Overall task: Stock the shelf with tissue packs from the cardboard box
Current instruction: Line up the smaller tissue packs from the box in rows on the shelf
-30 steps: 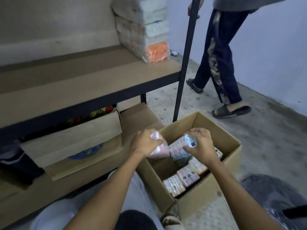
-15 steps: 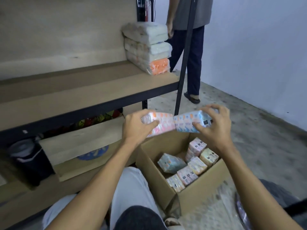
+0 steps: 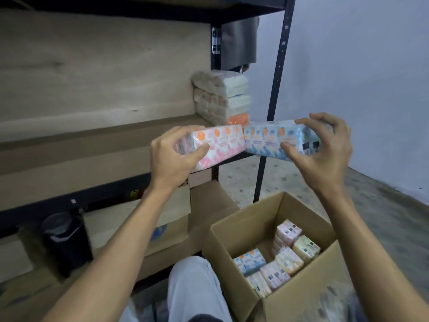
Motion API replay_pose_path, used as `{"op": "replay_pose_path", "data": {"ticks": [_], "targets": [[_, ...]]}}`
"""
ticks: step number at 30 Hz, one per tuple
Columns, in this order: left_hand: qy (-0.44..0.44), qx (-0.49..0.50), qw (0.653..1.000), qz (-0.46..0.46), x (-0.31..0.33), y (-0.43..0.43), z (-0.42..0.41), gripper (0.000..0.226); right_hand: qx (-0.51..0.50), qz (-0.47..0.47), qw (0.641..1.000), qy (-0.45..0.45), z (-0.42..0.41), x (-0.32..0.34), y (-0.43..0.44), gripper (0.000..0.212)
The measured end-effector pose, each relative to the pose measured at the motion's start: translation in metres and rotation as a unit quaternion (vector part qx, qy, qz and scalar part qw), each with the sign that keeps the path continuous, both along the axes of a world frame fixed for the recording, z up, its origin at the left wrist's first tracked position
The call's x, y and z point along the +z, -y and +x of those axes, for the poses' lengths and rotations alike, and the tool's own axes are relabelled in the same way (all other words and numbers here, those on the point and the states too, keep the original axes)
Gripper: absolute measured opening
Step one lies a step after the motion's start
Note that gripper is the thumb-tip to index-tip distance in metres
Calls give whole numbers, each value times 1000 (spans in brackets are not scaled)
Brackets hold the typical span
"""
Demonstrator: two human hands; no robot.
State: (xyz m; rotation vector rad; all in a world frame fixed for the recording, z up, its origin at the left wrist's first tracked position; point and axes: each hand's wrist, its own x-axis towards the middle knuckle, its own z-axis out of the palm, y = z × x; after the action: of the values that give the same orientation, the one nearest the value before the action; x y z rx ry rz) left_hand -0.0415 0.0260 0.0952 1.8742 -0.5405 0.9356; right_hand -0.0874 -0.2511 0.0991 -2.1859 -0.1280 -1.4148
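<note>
My left hand (image 3: pixel 173 156) grips a pink tissue pack (image 3: pixel 222 144). A blue tissue pack (image 3: pixel 267 141) is held in my right hand (image 3: pixel 325 152). The two packs touch end to end, in the air at the front right corner of the wooden shelf (image 3: pixel 81 159). Behind them a stack of tissue packs (image 3: pixel 222 98) stands at the shelf's right end. Below, the open cardboard box (image 3: pixel 301 296) on the floor holds several more packs in pink, blue and yellow.
A black upright post (image 3: pixel 275 94) bounds the shelf on the right. Under the shelf sit another cardboard box (image 3: pixel 144 217) and a dark container (image 3: pixel 65 238). A person (image 3: pixel 239 43) stands behind the shelf. My knee (image 3: pixel 192 287) is beside the box.
Both hands lifted the two packs out of the box and raised them to shelf height. The view tilted upward. The person walked behind the shelf.
</note>
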Motion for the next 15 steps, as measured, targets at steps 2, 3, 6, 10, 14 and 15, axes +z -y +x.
{"op": "replay_pose_path", "data": {"ticks": [2, 3, 6, 10, 14, 15], "targets": [[9, 10, 1000, 1, 7, -16, 2, 30, 18, 10, 1000, 7, 10, 6, -8, 43], [11, 15, 1000, 2, 8, -24, 3, 30, 28, 16, 999, 8, 16, 8, -12, 43], [8, 36, 999, 14, 10, -53, 9, 30, 65, 35, 997, 14, 41, 9, -32, 43], [5, 84, 995, 46, 4, -92, 19, 32, 110, 59, 992, 18, 76, 2, -69, 45], [-11, 128, 989, 68, -8, -133, 25, 37, 162, 59, 985, 2, 107, -10, -107, 46], [-19, 135, 988, 72, -11, -143, 26, 37, 173, 53, 983, -3, 113, -13, -115, 46]]}}
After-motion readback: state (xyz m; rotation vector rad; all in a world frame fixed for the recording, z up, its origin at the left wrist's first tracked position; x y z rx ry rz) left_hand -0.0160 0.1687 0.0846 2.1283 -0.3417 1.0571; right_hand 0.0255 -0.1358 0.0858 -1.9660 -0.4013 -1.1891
